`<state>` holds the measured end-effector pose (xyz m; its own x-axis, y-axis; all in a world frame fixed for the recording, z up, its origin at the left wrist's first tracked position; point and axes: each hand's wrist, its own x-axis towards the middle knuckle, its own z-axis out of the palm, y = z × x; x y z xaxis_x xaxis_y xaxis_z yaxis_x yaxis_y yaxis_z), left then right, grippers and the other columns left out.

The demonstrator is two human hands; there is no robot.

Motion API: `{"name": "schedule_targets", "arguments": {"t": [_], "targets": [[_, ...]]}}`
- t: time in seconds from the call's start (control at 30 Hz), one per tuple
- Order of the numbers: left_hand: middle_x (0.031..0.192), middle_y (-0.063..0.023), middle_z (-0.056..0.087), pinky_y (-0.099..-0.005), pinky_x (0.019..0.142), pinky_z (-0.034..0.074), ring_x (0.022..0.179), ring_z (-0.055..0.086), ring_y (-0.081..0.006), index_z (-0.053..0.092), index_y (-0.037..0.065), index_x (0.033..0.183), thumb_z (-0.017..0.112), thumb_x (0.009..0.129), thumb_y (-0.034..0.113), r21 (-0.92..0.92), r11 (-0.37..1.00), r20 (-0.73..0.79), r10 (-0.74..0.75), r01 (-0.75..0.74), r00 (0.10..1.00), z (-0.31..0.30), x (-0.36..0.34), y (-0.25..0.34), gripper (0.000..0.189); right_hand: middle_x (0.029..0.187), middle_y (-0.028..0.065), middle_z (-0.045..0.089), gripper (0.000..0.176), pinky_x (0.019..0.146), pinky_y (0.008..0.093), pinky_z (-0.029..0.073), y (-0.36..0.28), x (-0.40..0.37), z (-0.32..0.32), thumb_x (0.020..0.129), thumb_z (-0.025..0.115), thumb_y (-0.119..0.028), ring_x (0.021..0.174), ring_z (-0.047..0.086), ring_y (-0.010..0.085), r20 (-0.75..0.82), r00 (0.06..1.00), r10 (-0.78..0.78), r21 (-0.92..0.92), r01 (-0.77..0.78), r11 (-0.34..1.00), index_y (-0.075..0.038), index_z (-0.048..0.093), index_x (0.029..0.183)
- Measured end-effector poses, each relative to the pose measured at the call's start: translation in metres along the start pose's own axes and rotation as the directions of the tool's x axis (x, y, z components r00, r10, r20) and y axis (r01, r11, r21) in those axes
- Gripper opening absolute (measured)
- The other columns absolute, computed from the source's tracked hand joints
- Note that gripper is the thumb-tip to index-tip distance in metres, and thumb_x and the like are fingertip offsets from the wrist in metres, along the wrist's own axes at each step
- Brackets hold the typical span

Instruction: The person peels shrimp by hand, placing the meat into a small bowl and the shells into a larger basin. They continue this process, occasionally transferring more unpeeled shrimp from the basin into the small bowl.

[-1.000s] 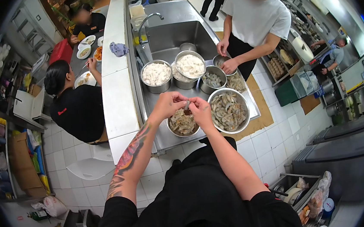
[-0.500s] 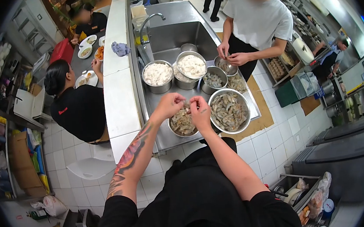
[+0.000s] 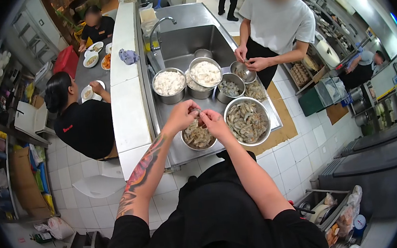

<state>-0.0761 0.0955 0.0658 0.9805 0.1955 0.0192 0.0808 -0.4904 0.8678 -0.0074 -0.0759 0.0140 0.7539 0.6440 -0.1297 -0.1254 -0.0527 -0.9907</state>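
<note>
My left hand [image 3: 182,117] and my right hand [image 3: 215,123] meet with closed fingertips on a small grey shrimp [image 3: 198,110], mostly hidden by the fingers. Directly below them is a metal bowl of shrimp heads and shells [image 3: 198,137]. To the right, close to my right hand, stands a wide bowl of whole unpeeled shrimp [image 3: 247,122]. Beyond the hands are a pot of pale white pieces [image 3: 169,83], another full pot [image 3: 205,74] resting partly on the one under it, and a smaller pot of grey peeled shrimp [image 3: 230,88].
Across the steel counter [image 3: 175,156], a co-worker [image 3: 274,18] handles something small over a metal bowl [image 3: 246,72]. Beside that bowl lies a heap of shrimp [image 3: 255,90]. A sink [image 3: 196,44] with a faucet [image 3: 155,38] is behind the pots. Two people sit eating beyond the tiled ledge [image 3: 129,111].
My fingertips have come closer together on the shrimp, with the right hand shifted slightly left. The view has moved a little. A seated person's arm has lowered toward a plate.
</note>
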Motion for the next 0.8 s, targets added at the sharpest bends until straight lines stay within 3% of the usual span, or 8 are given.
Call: {"name": "schedule_targets", "arguments": {"t": [0.13,0.3,0.43,0.53,0.6,0.63,0.7,0.8], "targets": [[0.086,-0.0063,0.073,-0.0264,0.071,0.054,0.077,0.067,-0.0095,0.07,-0.001,0.108,0.07,0.089,0.003,-0.073,0.997,-0.018,0.021,-0.022,1.0,0.004,0.003,-0.01,0.019,0.076,0.0024,0.066,0.027,0.064,0.0271,0.048,0.007,0.0,0.003,0.105,0.056,-0.022,0.069,0.06,0.0088,-0.057,0.995,-0.084,-0.131,0.076,0.988,0.001,0.068,0.095],[0.089,-0.0055,0.075,-0.0242,0.068,0.053,0.076,0.067,-0.0077,0.072,-0.002,0.112,0.073,0.09,0.005,-0.252,0.965,0.063,-0.064,0.078,0.996,-0.008,0.0,-0.001,0.023,0.068,0.0056,0.061,0.024,0.062,0.0305,0.047,-0.002,-0.012,0.006,0.102,0.058,-0.02,0.066,0.059,0.0122,-0.155,0.95,-0.27,-0.253,0.226,0.941,0.001,0.068,0.093],[0.089,-0.005,0.074,-0.0246,0.069,0.054,0.076,0.066,-0.008,0.072,-0.002,0.114,0.073,0.091,0.007,-0.206,0.977,0.039,-0.048,0.055,0.998,-0.016,0.004,-0.014,0.024,0.069,0.0077,0.063,0.024,0.065,0.0318,0.048,0.001,-0.022,0.001,0.101,0.059,-0.02,0.067,0.06,0.0137,-0.214,0.937,-0.274,-0.288,0.208,0.935,0.001,0.068,0.094],[0.091,-0.0057,0.074,-0.0248,0.072,0.054,0.078,0.065,-0.0084,0.07,-0.003,0.117,0.071,0.094,0.008,-0.344,0.928,0.111,-0.108,0.14,0.988,-0.021,0.006,-0.021,0.026,0.072,0.0112,0.066,0.021,0.067,0.0329,0.05,0.029,-0.022,-0.01,0.099,0.061,-0.018,0.068,0.064,0.0204,-0.213,0.925,-0.316,-0.373,0.222,0.901,0.001,0.07,0.097],[0.094,-0.0066,0.073,-0.0251,0.075,0.054,0.081,0.065,-0.0093,0.068,-0.004,0.121,0.068,0.096,0.008,-0.433,0.882,0.169,-0.122,0.184,0.978,-0.017,0.007,-0.027,0.028,0.077,0.0159,0.069,0.018,0.07,0.0358,0.051,0.06,-0.014,-0.022,0.095,0.065,-0.015,0.072,0.068,0.031,0.156,0.794,-0.588,-0.783,0.462,0.416,0.0,0.072,0.1],[0.094,-0.0066,0.073,-0.0251,0.075,0.054,0.081,0.065,-0.0093,0.068,-0.004,0.121,0.068,0.096,0.008,-0.433,0.882,0.17,-0.124,0.187,0.978,-0.016,0.006,-0.028,0.028,0.077,0.0159,0.069,0.018,0.07,0.0358,0.051,0.054,-0.015,-0.02,0.095,0.065,-0.015,0.072,0.068,0.031,0.155,0.795,-0.586,-0.783,0.461,0.418,0.0,0.072,0.1],[0.096,-0.0076,0.072,-0.0254,0.076,0.054,0.084,0.065,-0.0098,0.066,-0.004,0.122,0.065,0.097,0.007,-0.461,0.861,0.207,-0.13,0.214,0.97,-0.012,0.006,-0.029,0.028,0.082,0.0202,0.07,0.017,0.071,0.0416,0.053,0.018,-0.019,-0.01,0.091,0.067,-0.012,0.077,0.068,0.0396,-0.093,0.847,-0.524,-0.633,0.356,0.688,-0.001,0.072,0.103],[0.093,-0.0079,0.073,-0.0259,0.074,0.055,0.081,0.066,-0.0104,0.066,-0.005,0.12,0.066,0.095,0.007,-0.359,0.908,0.158,-0.168,0.215,0.973,-0.008,0.004,-0.02,0.027,0.087,0.0216,0.07,0.017,0.071,0.047,0.053,-0.023,-0.021,0.002,0.089,0.066,-0.01,0.079,0.069,0.0406,-0.145,0.894,-0.424,-0.505,0.302,0.809,-0.002,0.073,0.102]]}}
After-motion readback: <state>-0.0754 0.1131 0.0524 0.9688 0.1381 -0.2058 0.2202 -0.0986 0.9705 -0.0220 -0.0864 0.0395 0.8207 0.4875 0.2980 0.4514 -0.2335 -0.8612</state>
